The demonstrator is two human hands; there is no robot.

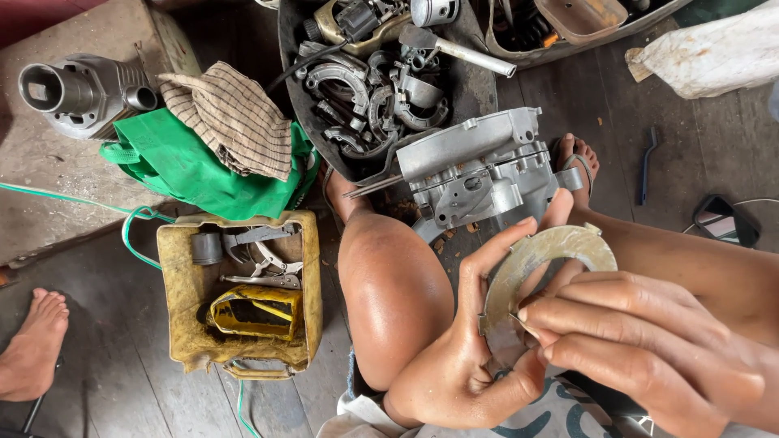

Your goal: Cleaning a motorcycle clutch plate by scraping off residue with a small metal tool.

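Both hands' grip closed on flat ring (560,251)

- The floor (105,357) is dark, worn wooden planks, scuffed and dusty, under soft daylight with no hard shadows.
- A cut-open yellow plastic can (182,324) full of tools lies on the planks.
- Just above the can sits a green bag (182,166) with a striped brown cloth (235,118) draped on it.
- Left of the bag, a grey metal cylinder (77,93) rests on a raised concrete slab (49,174).
- Right of the can, well apart, a black tray (479,85) holds metal parts.
- A white sack (714,53) lies far right of the tray.
- Someone's bare foot (32,345) is on the planks left of the can.
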